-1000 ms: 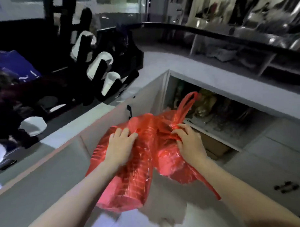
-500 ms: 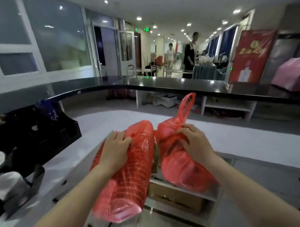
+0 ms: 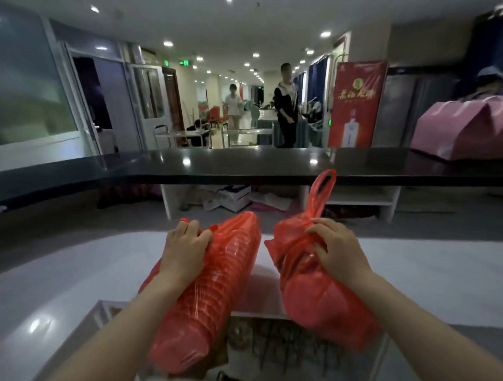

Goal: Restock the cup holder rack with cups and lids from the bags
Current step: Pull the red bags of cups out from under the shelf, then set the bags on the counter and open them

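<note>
Fetching stage: two red plastic bags lifted clear, rack out of view. Left hand (image 3: 185,249) clamped on the long bag of ribbed stacked cups (image 3: 209,291); right hand (image 3: 338,251) gripping the knotted neck of the rounder bag (image 3: 315,295), contents unclear, perhaps lids. Next, probably: setting both on the pale tabletop (image 3: 70,269) ahead, then untying.
</note>
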The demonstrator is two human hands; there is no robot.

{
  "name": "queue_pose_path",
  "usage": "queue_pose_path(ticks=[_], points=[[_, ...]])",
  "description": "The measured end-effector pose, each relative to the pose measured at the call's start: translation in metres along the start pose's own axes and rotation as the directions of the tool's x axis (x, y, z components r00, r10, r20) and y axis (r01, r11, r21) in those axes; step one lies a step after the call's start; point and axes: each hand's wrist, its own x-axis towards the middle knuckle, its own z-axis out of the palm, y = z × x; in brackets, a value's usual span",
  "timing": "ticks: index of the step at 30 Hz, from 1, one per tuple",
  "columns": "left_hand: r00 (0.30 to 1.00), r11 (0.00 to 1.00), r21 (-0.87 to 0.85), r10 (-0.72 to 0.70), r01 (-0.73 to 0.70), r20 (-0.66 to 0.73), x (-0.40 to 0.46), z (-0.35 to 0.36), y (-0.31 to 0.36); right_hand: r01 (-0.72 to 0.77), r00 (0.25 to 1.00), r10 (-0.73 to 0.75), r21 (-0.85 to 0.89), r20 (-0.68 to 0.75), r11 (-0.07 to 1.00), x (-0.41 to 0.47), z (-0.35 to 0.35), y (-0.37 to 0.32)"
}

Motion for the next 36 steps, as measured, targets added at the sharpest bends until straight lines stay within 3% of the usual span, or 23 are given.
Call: queue_pose_path(ticks=[6,11,15,18,20,22,24,26,28,31,34,36], points=[[0.991,0.994,-0.021,0.104,-0.103,0.084,0.093,0.098,-0.027,-0.122,0.99,0.126,-0.058,0.066,0.991,0.08,0.049,0.048],[0.984,0.982,-0.067,0.178,-0.176,0.02,0.136,0.156,-0.032,-0.238,0.971,0.238,-0.051,0.0,0.97,0.104,0.093,0.08],[0.95,0.981,-0.049,0.193,-0.187,0.244,0.139,0.203,-0.027,-0.302,0.952,0.305,-0.173,-0.004,0.938,0.113,0.122,0.096],[0.892,0.987,0.032,0.127,-0.156,0.434,0.133,0.23,-0.031,-0.32,0.912,0.355,-0.186,0.205,0.929,0.122,0.138,0.103],[0.881,0.991,0.044,0.093,-0.128,0.464,0.13,0.234,-0.03,-0.348,0.869,0.351,-0.074,0.348,0.934,0.123,0.144,0.105],[0.892,0.998,-0.051,0.058,-0.04,0.447,0.135,0.225,-0.02,-0.375,0.875,0.295,0.152,0.384,0.914,0.123,0.147,0.104],[0.939,0.976,-0.21,0.01,0.066,0.343,0.141,0.208,-0.006,-0.445,0.89,0.323,0.452,0.323,0.773,0.119,0.146,0.103],[0.988,0.933,-0.352,-0.022,0.075,0.153,0.145,0.193,0.012,-0.488,0.863,0.452,0.601,0.226,0.633,0.116,0.138,0.108],[0.998,0.872,-0.488,0.001,0.029,0.061,0.149,0.186,0.035,-0.49,0.859,0.481,0.558,0.177,0.669,0.112,0.127,0.121],[0.983,0.789,-0.613,0.091,0.027,0.16,0.159,0.186,0.075,-0.42,0.897,0.314,0.377,0.311,0.826,0.106,0.118,0.138],[0.951,0.814,-0.581,0.172,0.01,0.257,0.168,0.198,0.107,-0.306,0.871,0.189,0.2,0.453,0.931,0.106,0.127,0.143],[0.92,0.865,-0.501,0.169,0.034,0.353,0.174,0.206,0.119,-0.256,0.892,0.157,0.187,0.424,0.949,0.106,0.128,0.148]])
